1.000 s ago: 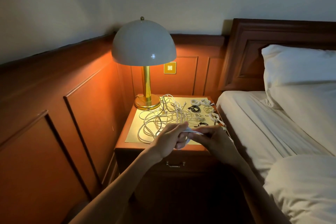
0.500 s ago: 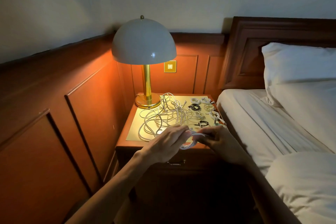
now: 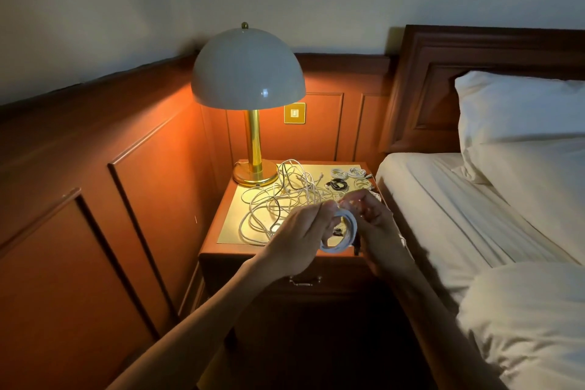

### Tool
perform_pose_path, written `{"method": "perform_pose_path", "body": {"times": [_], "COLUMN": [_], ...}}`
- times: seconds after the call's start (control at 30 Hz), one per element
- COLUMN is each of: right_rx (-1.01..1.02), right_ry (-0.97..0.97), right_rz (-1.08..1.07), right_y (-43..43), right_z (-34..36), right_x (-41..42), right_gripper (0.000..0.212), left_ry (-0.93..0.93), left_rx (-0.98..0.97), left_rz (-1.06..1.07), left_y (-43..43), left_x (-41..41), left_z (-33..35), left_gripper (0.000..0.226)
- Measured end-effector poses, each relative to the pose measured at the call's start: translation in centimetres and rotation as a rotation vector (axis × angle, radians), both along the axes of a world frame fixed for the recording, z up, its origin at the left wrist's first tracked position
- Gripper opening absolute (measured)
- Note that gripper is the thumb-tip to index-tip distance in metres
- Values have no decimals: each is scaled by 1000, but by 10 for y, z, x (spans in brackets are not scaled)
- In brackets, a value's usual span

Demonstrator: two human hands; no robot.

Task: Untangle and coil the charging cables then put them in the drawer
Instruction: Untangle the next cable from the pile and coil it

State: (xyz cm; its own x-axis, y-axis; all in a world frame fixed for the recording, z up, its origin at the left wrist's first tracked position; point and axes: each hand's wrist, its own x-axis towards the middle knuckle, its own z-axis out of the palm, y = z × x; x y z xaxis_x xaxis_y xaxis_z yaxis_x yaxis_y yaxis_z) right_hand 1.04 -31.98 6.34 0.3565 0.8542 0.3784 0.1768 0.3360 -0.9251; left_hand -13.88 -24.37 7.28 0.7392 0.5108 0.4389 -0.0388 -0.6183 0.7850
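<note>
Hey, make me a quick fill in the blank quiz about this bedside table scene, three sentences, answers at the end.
1. The left hand and right hand together hold a ____ cable coil.
2. The lamp is switched ____.
3. The drawer below the tangled cables is ____.
Answers: white; on; closed.

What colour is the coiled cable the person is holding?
White; the coiled cable is held by the left hand and right hand, clearest in the head view.
</note>
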Motion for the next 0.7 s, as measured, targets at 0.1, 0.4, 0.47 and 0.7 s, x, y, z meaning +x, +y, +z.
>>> {"method": "perform_pose_path", "body": {"times": [0.1, 0.4, 0.47, 0.7], "right_rx": [-74, -274, -310, -456], "right_ry": [66, -26, 4, 363], "right_rz": [-28, -94, -96, 194], "right_y": [5, 6, 8, 16], "right_z": [-4, 1, 1, 20], "right_x": [-17, -26, -21, 0], "right_gripper": [13, 6, 10, 23], "left_ry": [13, 138, 140, 57], "left_rx": [37, 270, 378, 531], "left_rz": [150, 268, 278, 276], "left_y": [9, 24, 29, 38], "left_x": [1, -4, -3, -1], "left_z": [-1, -6, -10, -7], "left_gripper": [40, 40, 46, 36]}}
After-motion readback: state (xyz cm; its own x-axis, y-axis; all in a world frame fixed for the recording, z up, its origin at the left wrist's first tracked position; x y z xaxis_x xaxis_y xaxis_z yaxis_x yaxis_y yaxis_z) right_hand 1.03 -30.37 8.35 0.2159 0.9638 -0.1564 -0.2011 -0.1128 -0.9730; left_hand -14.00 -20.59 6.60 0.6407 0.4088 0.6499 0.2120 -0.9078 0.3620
